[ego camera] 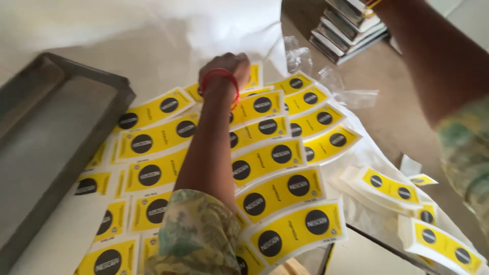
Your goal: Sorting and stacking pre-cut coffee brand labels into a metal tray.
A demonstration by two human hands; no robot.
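Note:
Rows of yellow stickers (277,191), each with two black round marks, lie overlapping on a white sheet (153,30). My left hand (224,63) reaches across them to the far row, knuckles up and fingers curled down onto the stickers. A red band circles its wrist. What the fingers grip is hidden under the hand. My right arm (433,66) stretches to the upper right, and its hand is cut off by the top edge beside a stack of flat grey pieces (346,28).
A long grey metal tray (51,132) lies along the left. Clear plastic wrappers (351,94) lie on the brown surface (397,122) past the stickers. More small piles of yellow stickers (443,244) sit at the lower right.

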